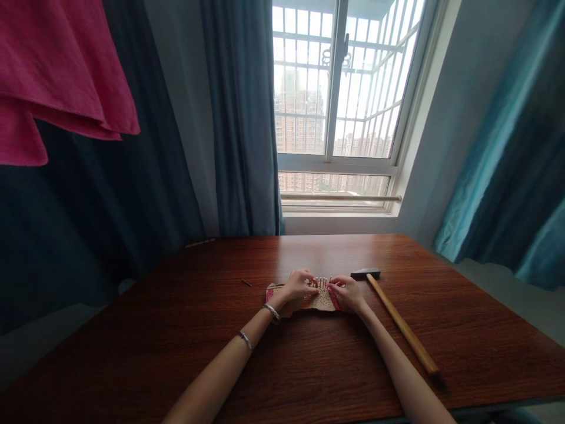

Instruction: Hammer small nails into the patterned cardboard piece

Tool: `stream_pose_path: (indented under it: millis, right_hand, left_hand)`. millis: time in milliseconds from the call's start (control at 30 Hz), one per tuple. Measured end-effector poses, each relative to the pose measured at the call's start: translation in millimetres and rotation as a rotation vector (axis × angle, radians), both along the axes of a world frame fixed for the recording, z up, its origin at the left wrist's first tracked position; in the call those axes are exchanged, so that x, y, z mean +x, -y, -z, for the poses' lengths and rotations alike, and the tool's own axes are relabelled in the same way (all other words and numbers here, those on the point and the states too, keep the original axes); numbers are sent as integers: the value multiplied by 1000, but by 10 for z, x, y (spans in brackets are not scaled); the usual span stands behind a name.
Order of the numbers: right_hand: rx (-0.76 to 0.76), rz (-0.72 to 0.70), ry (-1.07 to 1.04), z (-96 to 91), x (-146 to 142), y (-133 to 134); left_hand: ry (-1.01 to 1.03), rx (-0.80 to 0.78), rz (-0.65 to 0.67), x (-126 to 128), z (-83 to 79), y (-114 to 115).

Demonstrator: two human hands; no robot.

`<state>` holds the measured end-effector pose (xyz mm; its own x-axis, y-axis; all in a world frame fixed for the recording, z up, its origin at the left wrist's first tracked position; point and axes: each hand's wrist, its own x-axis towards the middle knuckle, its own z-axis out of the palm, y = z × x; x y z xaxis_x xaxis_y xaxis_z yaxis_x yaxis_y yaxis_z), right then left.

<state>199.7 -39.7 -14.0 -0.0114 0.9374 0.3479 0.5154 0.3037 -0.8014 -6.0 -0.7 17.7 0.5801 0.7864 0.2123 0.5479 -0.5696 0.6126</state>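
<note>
A pale, rough-edged board (324,301) dotted with many small dark holes lies on the brown wooden table (212,353). Several nails (324,282) stand upright in a row along its far side. My left hand (300,287) rests over the board's left part, fingers curled together by the left end of the row; what they pinch is hidden. With thumb and forefinger, my right hand (347,292) grips a slightly tilted nail (330,280) at the row's right end. Pink patches show at the board's two ends.
Right of my hands lies a hammer (399,321) with a dark head and long wooden handle. One loose nail (246,282) is on the table to the left. Beyond the table are a barred window (335,159) and blue curtains (241,118); pink cloth (66,70) hangs upper left.
</note>
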Motion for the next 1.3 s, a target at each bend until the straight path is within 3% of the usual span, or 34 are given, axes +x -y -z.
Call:
stream_pose_path:
  millis: [100, 367, 667, 1100, 1200, 1300]
  right_hand:
    - [8, 0, 15, 7, -1, -2]
    - [23, -6, 58, -58, -25, 55]
    - [57, -16, 81, -12, -30, 37]
    - [44, -3, 73, -132, -20, 107]
    - [45, 116, 183, -270, 170, 168]
    - [-31, 419, 456, -392, 472, 308]
  left_hand:
    - [34, 60, 63, -47, 21, -10]
    - [46, -97, 141, -123, 63, -121]
    - [52, -101, 111, -103, 60, -62]
    - [76, -43, 92, -106, 69, -22]
    - [68, -9, 80, -113, 49, 16]
    - [56, 29, 86, -115, 33, 46]
